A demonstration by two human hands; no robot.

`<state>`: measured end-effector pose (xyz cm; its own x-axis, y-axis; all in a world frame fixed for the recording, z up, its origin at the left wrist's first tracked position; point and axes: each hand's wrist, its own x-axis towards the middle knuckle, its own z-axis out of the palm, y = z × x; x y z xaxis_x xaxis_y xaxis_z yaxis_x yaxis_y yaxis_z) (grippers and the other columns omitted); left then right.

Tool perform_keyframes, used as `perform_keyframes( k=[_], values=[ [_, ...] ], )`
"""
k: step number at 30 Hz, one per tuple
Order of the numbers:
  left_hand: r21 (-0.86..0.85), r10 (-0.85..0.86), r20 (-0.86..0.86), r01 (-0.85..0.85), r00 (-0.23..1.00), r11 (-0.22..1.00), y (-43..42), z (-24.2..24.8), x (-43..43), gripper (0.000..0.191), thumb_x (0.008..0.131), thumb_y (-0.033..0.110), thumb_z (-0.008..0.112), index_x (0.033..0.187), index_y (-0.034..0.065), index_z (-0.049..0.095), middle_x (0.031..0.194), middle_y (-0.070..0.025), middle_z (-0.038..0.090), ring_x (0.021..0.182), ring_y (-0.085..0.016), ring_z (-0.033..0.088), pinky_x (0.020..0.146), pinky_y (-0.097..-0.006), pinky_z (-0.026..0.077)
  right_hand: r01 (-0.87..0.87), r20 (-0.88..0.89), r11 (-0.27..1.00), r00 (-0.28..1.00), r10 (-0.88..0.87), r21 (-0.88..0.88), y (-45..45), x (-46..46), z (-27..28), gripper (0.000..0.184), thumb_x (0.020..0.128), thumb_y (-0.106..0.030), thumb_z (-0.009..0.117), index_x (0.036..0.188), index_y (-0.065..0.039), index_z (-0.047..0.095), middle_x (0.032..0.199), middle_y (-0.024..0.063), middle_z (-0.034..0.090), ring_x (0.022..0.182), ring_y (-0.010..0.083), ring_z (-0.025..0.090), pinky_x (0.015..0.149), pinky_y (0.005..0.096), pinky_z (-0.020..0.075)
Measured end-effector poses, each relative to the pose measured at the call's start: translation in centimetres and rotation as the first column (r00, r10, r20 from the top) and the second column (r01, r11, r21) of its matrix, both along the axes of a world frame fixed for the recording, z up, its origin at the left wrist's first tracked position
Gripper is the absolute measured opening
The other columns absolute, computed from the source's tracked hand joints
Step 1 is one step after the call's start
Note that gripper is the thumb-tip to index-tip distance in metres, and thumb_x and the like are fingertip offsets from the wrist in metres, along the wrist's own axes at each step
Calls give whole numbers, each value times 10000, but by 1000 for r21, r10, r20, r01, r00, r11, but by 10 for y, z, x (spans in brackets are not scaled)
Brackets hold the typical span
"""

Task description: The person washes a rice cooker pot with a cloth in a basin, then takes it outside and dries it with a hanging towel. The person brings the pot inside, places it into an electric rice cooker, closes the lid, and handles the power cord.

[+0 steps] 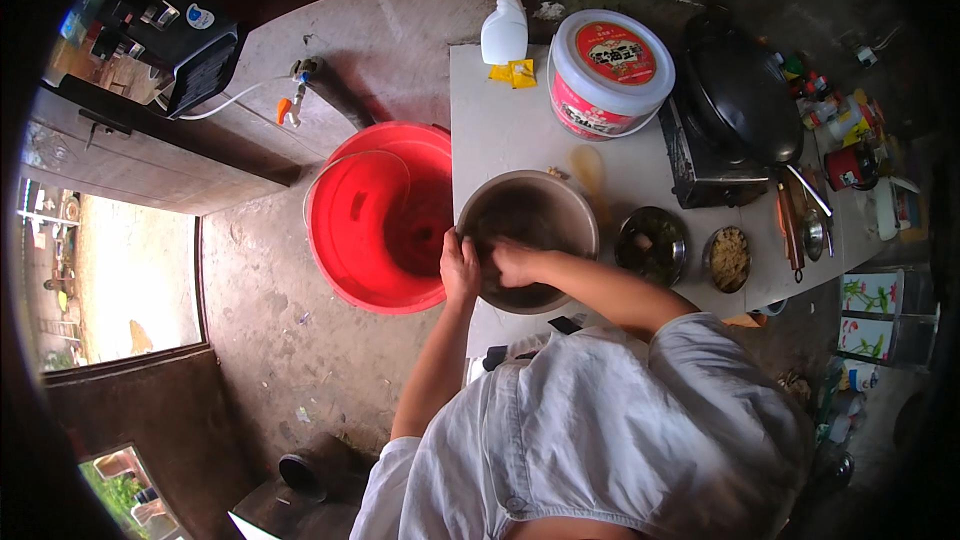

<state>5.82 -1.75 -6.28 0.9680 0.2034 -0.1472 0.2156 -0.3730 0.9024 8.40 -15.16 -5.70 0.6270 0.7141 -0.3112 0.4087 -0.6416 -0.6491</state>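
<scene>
A round grey-brown metal basin (586,217) sits on the light-topped table near its left edge, with a dark interior. My left hand (460,268) grips the basin's left rim, thumb towards the inside. Down inside the bowl is my right hand (514,262), its fingers blurred and bent near the left inner wall. Whether those fingers hold anything is hidden. Close by on the left, a large red plastic bucket (341,270) with a wire handle stands on the floor against the table.
A lidded white-and-red tub (592,109), a spray bottle (504,30) and yellow packets (514,73) stand behind. Rightward are a metal bowl of greens (651,246), a bowl of yellowish food (730,259), a stove (712,184) bearing a black wok (742,105), and utensils (791,229). A tap (295,109) projects at left.
</scene>
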Motion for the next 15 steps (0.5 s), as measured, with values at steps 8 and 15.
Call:
perform_keyframes(
  k=[8, 15],
  values=[
    [-687, 10, 62, 35, 998, 725, -5, -9, 7, 632, 920, 472, 151, 1226, -32, 379, 1190, -117, 464, 1107, -207, 425, 971, -301, 287, 875, -740, 59, 441, -508, 481, 31, 24, -33, 209, 767, -97, 540, 968, -43, 530, 897, 38, 565, 815, 133, 536, 738, 272, 432],
    [-904, 89, -220, -237, 971, 355, 3, -6, -2, 731, 828, 643, 223, 1222, 59, 418, 1170, -89, 494, 1064, -235, 466, 924, -331, 352, 357, -96, 827, 931, -352, 433, 30, -9, -12, 279, 684, -153, 554, 934, -28, 543, 889, 169, 516, 817, 316, 518, 739, 383, 422]
  ],
)
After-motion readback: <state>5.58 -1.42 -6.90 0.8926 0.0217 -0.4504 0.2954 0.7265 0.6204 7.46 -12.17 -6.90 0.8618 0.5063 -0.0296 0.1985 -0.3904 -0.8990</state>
